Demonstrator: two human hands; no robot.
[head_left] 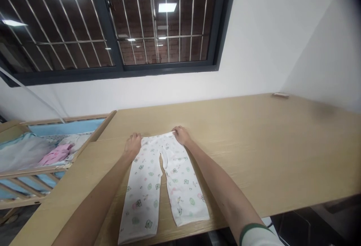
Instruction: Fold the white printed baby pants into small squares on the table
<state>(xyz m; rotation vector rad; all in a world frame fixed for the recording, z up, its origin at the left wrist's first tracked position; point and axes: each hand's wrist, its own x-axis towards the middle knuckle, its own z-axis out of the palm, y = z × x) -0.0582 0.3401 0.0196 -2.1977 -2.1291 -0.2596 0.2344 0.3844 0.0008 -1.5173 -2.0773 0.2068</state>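
Note:
A pair of white baby pants (pixel 180 186) with a small green and pink print lies spread flat on the wooden tabletop. The waistband points away from me and both legs reach toward the near edge, with a gap between them. My left hand (pixel 133 145) grips the left corner of the waistband, its fingers curled round the cloth. At the opposite corner, my right hand (pixel 181 134) pinches the waistband, thumb and fingers closed on the fabric. The fingertips of both hands are partly hidden.
To the left stands a wooden crib (pixel 34 170) with blue lining, holding a pink cloth (pixel 57 154) and pale bedding. The tabletop (pixel 267 144) stretches far to the right. A small flat object (pixel 280 95) lies by the wall, below and right of a barred window (pixel 166 31).

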